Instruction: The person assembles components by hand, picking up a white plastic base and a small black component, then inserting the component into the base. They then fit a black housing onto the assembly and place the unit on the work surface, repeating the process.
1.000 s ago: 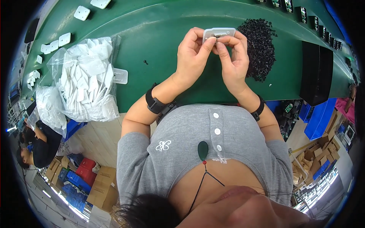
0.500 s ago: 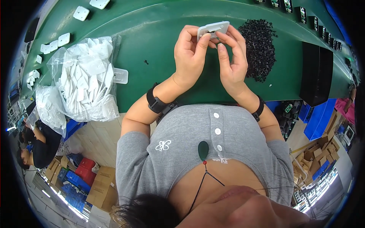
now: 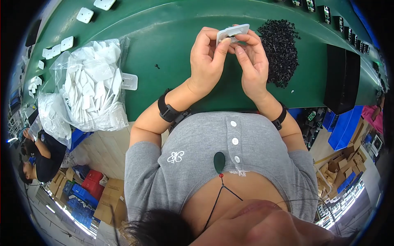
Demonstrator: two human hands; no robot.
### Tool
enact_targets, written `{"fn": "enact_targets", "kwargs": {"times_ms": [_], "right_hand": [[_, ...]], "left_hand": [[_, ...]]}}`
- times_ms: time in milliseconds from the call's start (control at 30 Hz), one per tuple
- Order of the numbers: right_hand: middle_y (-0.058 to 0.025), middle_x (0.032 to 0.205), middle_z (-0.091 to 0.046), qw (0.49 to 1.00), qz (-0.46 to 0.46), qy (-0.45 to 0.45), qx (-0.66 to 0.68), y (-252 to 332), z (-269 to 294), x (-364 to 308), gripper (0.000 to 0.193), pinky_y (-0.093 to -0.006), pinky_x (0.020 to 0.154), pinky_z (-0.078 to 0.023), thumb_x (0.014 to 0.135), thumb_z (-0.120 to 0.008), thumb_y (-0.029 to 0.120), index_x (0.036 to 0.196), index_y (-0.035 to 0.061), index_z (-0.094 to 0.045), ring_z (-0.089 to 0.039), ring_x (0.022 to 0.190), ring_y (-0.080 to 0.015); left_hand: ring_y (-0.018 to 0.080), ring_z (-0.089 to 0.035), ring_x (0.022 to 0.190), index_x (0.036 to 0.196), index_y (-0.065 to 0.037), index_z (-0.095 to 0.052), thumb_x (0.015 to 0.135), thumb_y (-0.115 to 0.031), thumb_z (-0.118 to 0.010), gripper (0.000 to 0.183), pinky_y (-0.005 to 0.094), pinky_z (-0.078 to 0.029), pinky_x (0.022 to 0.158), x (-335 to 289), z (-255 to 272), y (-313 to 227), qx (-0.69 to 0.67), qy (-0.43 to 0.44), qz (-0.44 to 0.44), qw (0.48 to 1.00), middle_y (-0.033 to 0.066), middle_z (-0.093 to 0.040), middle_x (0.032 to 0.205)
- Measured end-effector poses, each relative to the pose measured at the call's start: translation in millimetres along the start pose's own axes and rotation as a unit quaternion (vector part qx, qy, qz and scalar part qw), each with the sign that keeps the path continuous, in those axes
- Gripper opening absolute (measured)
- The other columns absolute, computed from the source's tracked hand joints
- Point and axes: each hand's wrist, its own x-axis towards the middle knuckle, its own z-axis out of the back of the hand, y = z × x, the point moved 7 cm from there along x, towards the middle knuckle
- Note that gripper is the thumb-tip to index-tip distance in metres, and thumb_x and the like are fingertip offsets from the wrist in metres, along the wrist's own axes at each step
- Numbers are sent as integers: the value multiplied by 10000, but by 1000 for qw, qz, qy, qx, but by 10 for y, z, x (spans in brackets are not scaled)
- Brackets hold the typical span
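Observation:
A white plastic plate (image 3: pixel 239 30) with rounded corners is held up over the green table, tilted on edge. My left hand (image 3: pixel 206 59) grips its left side, thumb on the near face and fingers behind. The fingers of my right hand (image 3: pixel 253 61) are curled at the plate's lower right. A small dark piece shows at the fingertips on the near face; its shape is mostly hidden. Just right of my right hand lies a pile of small black plastic parts (image 3: pixel 281 53). One loose black part (image 3: pixel 157 66) rests on the table to the left.
An open clear bag of white plates (image 3: pixel 96 78) sits at left, with one plate (image 3: pixel 129 81) beside it. Several white plates (image 3: pixel 85 15) lie along the far left. A black box (image 3: pixel 341 78) stands at right. Small circuit-board units (image 3: pixel 327 15) line the far right. A person (image 3: pixel 45 156) is at far left.
The white plate has shifted slightly right and tipped flatter to my view. My right thumb and fingers have drawn closer to its lower edge.

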Motion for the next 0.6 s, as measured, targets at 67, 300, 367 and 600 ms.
{"fn": "enact_targets", "kwargs": {"times_ms": [67,300,367,600], "right_hand": [[-153,1387,-432,1000,-7,-2,12,11,-14,9,234,-370,1048,-435,973,-479,-8,1205,-12,-511,-495,1245,-225],[-92,1336,-423,999,-6,-14,42,-14,7,12,220,-315,934,-504,968,-520,2,1185,-28,-509,-554,1080,-166],[-98,1317,-444,999,-1,-26,19,-8,16,14,208,-317,918,-507,964,-525,2,1170,-24,-530,-565,1063,-175],[-140,1173,-569,926,151,-5,-345,318,64,42,180,-324,901,-467,911,-573,-37,1033,49,-674,-567,1081,-234]], "left_hand": [[134,-646,773,981,22,-511,962,-24,-569,76,237,-521,689,-2,-8,19,-3,4,7,1000,74,-532,968],[125,-642,783,996,18,-508,973,-50,-570,95,237,-525,701,-5,-28,59,-64,3,41,997,67,-573,960],[124,-643,786,997,16,-508,974,-53,-570,96,237,-527,705,-5,-25,66,-66,3,45,997,68,-582,961],[127,-647,773,1005,10,-513,973,-50,-567,87,242,-536,703,0,-5,105,-83,4,93,992,70,-616,939]]}}
